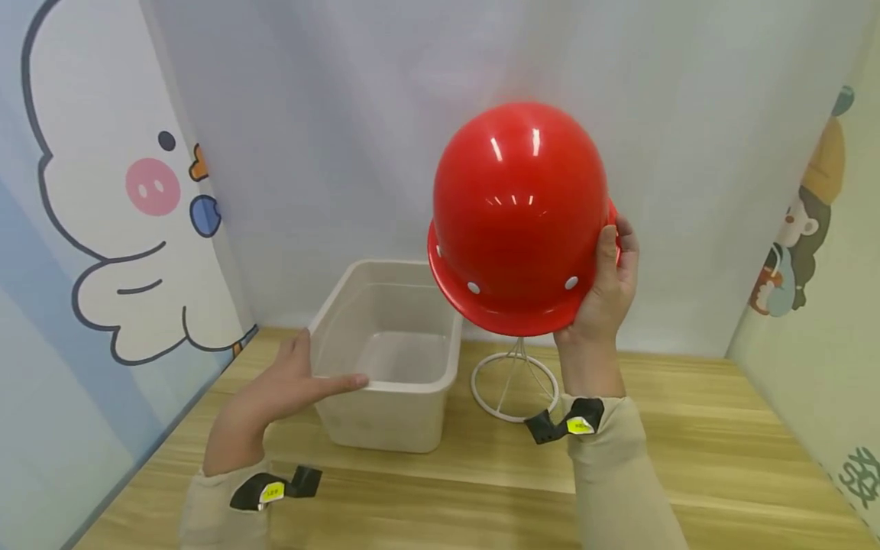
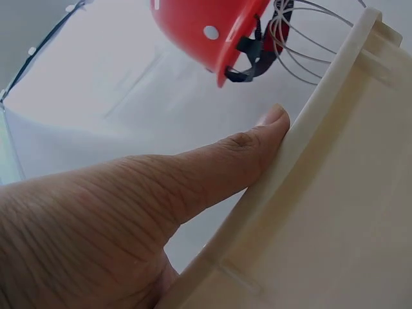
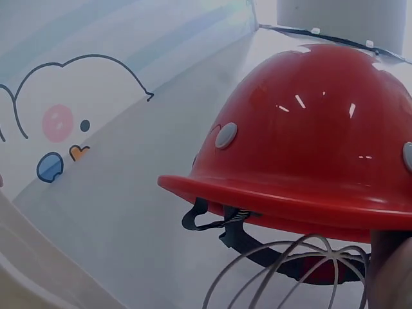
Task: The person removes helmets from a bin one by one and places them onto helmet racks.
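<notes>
"Red hard hat point(image 1: 520, 218): where?"
"Above the white wire stand point(image 1: 512, 418), gripped at its side by the raised right hand point(image 1: 605, 294)."
"And the left hand point(image 1: 289, 382)?"
"Spread, thumb straight, touching the beige bin point(image 1: 385, 420) beside the stand."

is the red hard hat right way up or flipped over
Right way up: in the right wrist view, the red hard hat has its dome on top, brim and black strap below.
</notes>
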Motion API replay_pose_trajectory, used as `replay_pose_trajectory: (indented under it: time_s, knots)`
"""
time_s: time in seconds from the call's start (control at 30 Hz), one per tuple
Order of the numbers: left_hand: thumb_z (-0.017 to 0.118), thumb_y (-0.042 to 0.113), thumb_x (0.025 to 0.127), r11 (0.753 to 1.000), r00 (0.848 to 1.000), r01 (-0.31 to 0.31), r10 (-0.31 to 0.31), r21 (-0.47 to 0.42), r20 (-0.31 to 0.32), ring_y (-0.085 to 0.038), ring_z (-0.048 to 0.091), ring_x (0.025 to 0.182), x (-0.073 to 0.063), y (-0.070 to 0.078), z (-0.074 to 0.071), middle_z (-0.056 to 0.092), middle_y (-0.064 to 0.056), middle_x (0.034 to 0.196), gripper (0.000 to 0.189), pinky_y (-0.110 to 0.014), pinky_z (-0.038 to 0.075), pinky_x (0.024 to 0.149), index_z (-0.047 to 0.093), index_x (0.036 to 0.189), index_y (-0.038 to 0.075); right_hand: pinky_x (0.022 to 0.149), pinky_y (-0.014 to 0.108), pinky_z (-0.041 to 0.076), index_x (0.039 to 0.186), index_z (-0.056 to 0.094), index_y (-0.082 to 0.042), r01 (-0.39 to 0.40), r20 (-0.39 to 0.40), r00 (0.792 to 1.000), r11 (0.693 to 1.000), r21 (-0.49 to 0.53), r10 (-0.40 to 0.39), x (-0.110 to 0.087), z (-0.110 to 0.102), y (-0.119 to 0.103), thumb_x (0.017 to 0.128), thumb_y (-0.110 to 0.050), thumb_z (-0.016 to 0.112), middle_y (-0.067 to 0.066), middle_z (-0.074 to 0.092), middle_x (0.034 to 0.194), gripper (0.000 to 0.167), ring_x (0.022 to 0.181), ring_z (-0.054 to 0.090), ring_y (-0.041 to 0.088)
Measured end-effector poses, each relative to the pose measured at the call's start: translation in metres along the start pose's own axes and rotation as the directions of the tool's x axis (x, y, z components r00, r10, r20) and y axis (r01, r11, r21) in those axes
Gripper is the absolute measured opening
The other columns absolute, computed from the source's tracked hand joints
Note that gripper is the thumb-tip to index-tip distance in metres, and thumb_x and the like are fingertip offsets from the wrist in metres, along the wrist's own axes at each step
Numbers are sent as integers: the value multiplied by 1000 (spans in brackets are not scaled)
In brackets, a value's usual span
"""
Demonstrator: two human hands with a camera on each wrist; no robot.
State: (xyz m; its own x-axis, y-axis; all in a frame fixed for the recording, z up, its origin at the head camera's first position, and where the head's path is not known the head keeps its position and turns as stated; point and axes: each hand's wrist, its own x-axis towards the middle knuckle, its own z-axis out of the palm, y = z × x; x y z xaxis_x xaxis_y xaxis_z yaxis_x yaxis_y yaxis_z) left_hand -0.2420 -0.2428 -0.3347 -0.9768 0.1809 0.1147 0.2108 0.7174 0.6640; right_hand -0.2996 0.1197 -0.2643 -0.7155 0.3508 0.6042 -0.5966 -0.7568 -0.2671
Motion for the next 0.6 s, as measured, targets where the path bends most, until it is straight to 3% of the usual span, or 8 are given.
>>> replay_pose_trajectory:
  time_s: [0.23, 0.43, 0.5, 0.6]
  knots:
    - [78, 60, 79, 999, 1000, 22, -22, 23, 4, -42, 36, 127, -1, -2, 1, 31, -30, 143, 116, -66, 41, 99, 14, 156, 1, 101, 42, 51, 135, 47, -7, 33, -111, 993, 999, -33, -36, -2, -27, 3, 100, -11, 63, 16, 54, 137, 39, 126, 54, 32]
    - [78, 59, 79, 1000, 1000, 22, -22, 17, 10, -43, 33, 130, -3, 0, 0, 31, -30, 145, 116, -68, 38, 101, 14, 156, 2, 97, 39, 52, 126, 54, -12, -73, -298, 954, 990, -119, 35, -14, -57, 14, 96, -21, 70, 9, 59, 132, 35, 123, 56, 27]
    - [78, 58, 79, 1000, 1000, 17, -17, 18, 9, -42, 32, 131, -3, -1, 0, 31, -29, 145, 115, -68, 38, 101, 14, 156, 2, 94, 37, 53, 123, 56, -13, -87, -324, 945, 990, -113, 46, -19, -64, 18, 96, -22, 70, 8, 61, 127, 31, 120, 57, 26]
    - [78, 58, 80, 1000, 1000, 9, -9, 17, 13, -42, 31, 131, -2, -1, -1, 31, -29, 146, 115, -68, 38, 101, 13, 157, 3, 90, 36, 53, 122, 57, -11, -71, -306, 951, 993, -100, 37, -22, -68, 24, 99, -20, 66, 9, 61, 122, 27, 114, 58, 25]
